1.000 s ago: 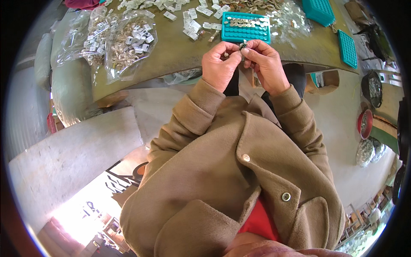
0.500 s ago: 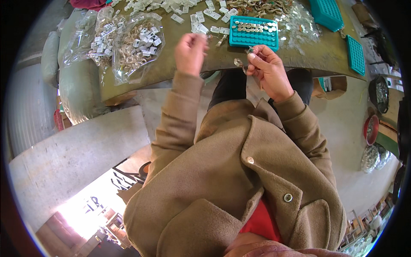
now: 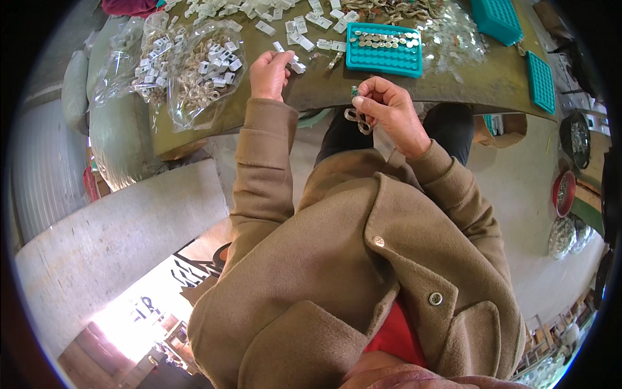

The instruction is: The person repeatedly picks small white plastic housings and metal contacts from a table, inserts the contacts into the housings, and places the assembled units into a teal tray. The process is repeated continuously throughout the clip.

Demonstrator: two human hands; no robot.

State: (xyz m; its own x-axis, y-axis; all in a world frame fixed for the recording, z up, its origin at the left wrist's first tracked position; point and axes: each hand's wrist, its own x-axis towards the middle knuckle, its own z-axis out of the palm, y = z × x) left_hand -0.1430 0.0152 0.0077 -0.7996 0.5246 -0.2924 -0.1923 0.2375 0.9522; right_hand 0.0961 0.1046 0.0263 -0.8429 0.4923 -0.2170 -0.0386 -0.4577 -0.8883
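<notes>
My left hand (image 3: 269,76) is above the table's front edge, its fingers closed on a small white plastic casing (image 3: 297,66) that shows past the fingertips. My right hand (image 3: 392,110) pinches a tiny green circuit board (image 3: 355,91) between thumb and fingers. A looped, pale flat cable (image 3: 358,121) hangs beneath that board, over my lap. Just beyond the right hand lies a teal tray (image 3: 383,65) with rows of round pockets; silvery button-like discs sit in its back rows. Loose white casings (image 3: 300,40) are scattered beyond my left hand.
Clear plastic bags (image 3: 206,71) of white casings and coiled cables lie at the left. Clear small pieces (image 3: 453,42) and more cables (image 3: 405,10) are heaped at the back right. Other teal trays (image 3: 540,83) stand near the table's right edge; an open cardboard box (image 3: 508,131) is below.
My left hand has drawn back to the left from the loose casings, now with a white casing in its fingers. My right hand has come slightly nearer and left with the board and cable.
</notes>
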